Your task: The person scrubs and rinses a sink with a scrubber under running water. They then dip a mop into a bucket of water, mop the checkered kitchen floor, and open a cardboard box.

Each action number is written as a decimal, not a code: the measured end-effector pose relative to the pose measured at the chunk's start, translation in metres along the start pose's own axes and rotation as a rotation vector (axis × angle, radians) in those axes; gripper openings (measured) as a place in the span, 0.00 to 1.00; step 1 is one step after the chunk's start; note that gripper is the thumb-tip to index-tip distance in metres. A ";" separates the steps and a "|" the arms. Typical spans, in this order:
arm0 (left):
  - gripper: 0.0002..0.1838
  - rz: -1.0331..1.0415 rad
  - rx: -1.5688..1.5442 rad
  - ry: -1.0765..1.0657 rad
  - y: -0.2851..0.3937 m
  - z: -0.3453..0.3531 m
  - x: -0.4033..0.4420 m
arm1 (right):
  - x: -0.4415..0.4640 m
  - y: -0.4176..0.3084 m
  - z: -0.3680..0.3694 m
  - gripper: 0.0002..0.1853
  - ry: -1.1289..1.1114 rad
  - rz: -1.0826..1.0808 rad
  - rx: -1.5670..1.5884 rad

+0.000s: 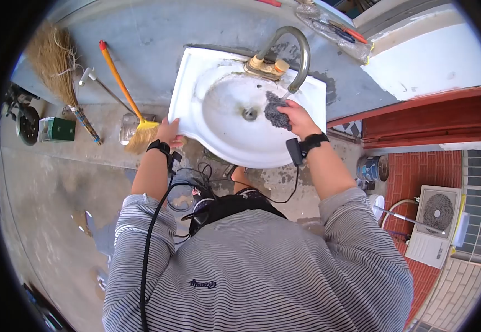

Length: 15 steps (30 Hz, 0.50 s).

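A dark grey cloth or scrubber [276, 112] is held in my right hand [297, 117] over the right side of the white sink basin [224, 119]. The curved faucet spout [305, 55] ends just above this hand, and a thin stream seems to run from it. My left hand [169, 133] rests at the sink's left front edge, its fingers apart and touching the rim, holding nothing. The drain [249, 114] shows in the middle of the bowl. Both wrists wear black straps with small devices.
At the left, an orange-handled broom [119, 80], a straw broom [57, 63] and a green box [60, 129] stand by the wall. Black cables [204, 180] hang below the sink. Paint buckets [372, 168] and an air-conditioner unit [433, 221] are at the right; pliers [345, 33] lie on the ledge.
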<state>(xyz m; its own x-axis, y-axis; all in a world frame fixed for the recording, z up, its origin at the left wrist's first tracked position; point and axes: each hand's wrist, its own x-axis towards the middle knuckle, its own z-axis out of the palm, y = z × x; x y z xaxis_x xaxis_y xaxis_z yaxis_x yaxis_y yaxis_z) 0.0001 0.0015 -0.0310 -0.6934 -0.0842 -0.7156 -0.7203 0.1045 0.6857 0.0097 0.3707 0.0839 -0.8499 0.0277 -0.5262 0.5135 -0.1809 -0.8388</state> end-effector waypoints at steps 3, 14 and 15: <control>0.25 0.027 0.045 0.003 -0.001 -0.002 0.006 | -0.008 -0.036 -0.019 0.17 0.047 -0.123 -0.059; 0.26 0.028 0.023 -0.016 -0.004 -0.002 0.006 | -0.001 -0.240 0.067 0.15 0.164 -0.780 -1.323; 0.26 0.043 0.018 -0.022 -0.003 -0.003 0.005 | 0.003 -0.238 0.081 0.16 0.115 -0.657 -1.531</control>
<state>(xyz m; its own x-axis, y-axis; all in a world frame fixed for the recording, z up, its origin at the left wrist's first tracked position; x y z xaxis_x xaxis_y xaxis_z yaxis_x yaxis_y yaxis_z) -0.0009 -0.0021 -0.0366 -0.7229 -0.0573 -0.6885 -0.6894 0.1255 0.7134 -0.1248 0.3338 0.2934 -0.9764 -0.2159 -0.0018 -0.2101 0.9521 -0.2221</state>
